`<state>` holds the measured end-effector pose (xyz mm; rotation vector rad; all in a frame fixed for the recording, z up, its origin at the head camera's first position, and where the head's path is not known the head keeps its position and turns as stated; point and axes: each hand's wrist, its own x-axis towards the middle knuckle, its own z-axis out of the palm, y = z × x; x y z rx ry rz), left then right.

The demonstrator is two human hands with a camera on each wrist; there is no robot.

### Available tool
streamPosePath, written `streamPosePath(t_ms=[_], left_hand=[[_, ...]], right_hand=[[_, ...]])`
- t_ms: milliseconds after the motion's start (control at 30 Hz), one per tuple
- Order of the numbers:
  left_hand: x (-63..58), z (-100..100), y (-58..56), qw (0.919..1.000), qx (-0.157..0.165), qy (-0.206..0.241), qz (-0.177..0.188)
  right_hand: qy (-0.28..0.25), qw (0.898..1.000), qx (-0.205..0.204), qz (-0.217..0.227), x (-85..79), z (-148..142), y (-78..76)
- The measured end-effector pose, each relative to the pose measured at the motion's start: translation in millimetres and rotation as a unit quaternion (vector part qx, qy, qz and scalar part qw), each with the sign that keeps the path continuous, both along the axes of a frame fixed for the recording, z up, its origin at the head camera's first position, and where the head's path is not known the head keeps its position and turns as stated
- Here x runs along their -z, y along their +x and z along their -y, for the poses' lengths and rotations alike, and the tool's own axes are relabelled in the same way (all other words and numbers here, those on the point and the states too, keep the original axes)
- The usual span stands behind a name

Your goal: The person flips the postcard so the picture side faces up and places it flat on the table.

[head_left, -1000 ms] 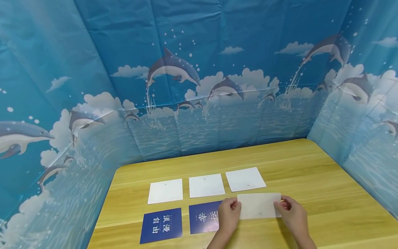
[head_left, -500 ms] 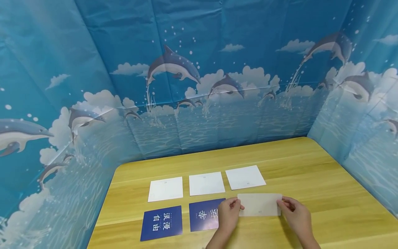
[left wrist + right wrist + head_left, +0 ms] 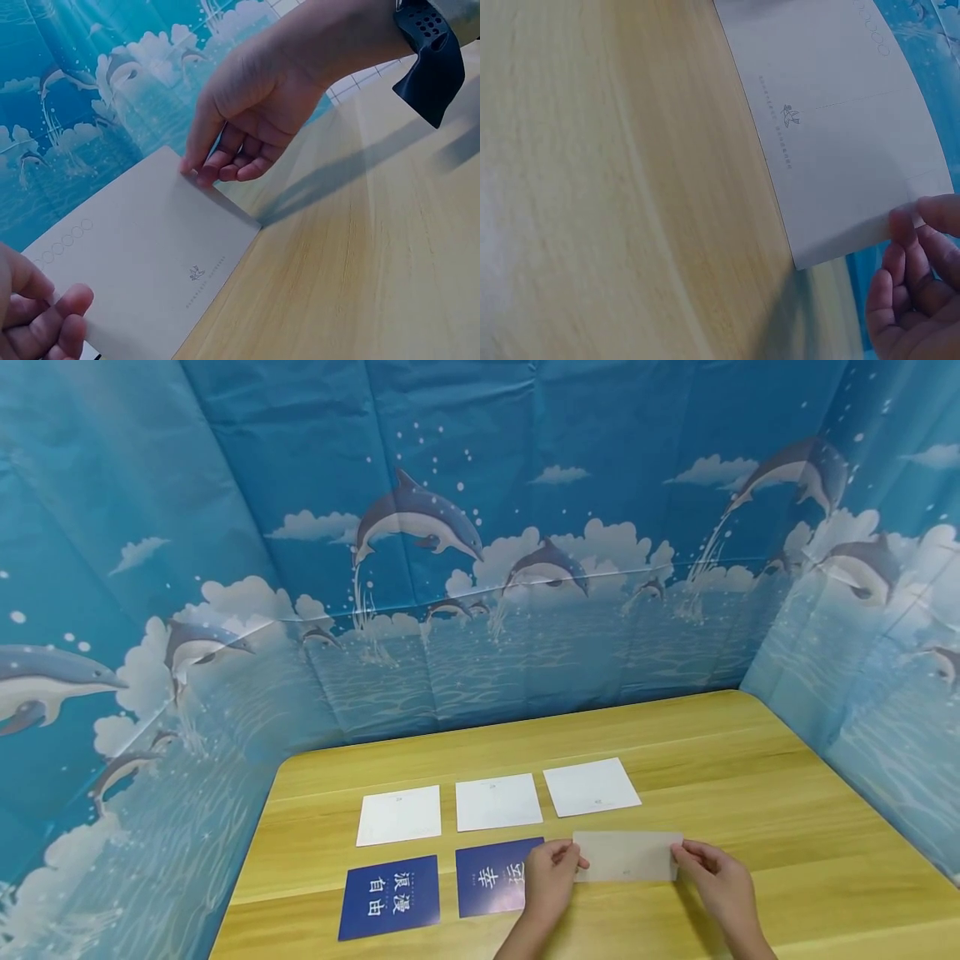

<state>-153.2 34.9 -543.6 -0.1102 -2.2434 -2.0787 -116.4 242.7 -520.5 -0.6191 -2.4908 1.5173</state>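
A postcard [image 3: 627,858] with its white printed side showing is held between both hands, tilted up off the table at its far side. My left hand [image 3: 549,878] pinches the card's left edge between thumb and fingers. At the opposite edge, my right hand [image 3: 718,883] pinches it the same way. In the left wrist view the card [image 3: 142,247] shows a row of small circles and a bird mark. The right wrist view has the right hand [image 3: 922,285] gripping near one corner. A blue card [image 3: 491,881] with white characters lies partly hidden behind the left hand.
Three white cards [image 3: 400,816] lie face down in a row farther back on the wooden table [image 3: 795,827]. Another blue card [image 3: 390,897] lies at the front left. A blue dolphin-print curtain [image 3: 480,652] encloses the table's back and sides.
Both hands keep hold of the postcard. The right hand has shifted slightly to the right and down, and the card's tilt has changed a little. The cards on the table stay put.
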Motion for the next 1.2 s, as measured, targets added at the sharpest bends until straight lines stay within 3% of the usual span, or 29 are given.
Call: streamPosePath(t_ms=[367, 400, 500, 633, 767, 867, 1033, 1200], left_hand=[[-1.1, 3.8, 5.6, 0.9999, 0.002, -0.004, 0.01], [-1.4, 3.7, 5.9, 0.9999, 0.001, -0.003, 0.013], [-0.5, 2.8, 6.0, 0.9999, -0.003, -0.006, 0.01], [3.4, 1.0, 4.4, 0.9999, -0.007, -0.01, -0.001], [4.6, 0.7, 4.6, 0.9999, -0.006, -0.008, -0.007], [3.5, 0.6, 5.4, 0.9999, -0.004, -0.009, -0.008], [0.1, 1.7, 6.0, 0.9999, 0.01, 0.002, 0.009], [-2.1, 3.4, 7.8, 0.9986, 0.037, 0.024, 0.027]], right_hand=[[-0.081, 0.996, -0.014, 0.016, 0.0, 0.9, 4.0], [-0.091, 0.996, -0.015, 0.009, 7.2, -2.6, 2.3], [-0.113, 0.993, -0.02, -0.007, 9.2, -4.1, 3.5], [-0.149, 0.988, -0.019, -0.038, 21.1, -10.5, 3.3], [-0.165, 0.984, -0.011, -0.059, 50.5, -24.5, -1.4], [-0.177, 0.981, -0.009, -0.08, 60.2, -29.1, -1.5], [-0.21, 0.969, -0.037, -0.122, 60.7, -31.5, 1.7], [-0.209, 0.97, -0.047, -0.11, 54.5, -28.5, 6.2]])
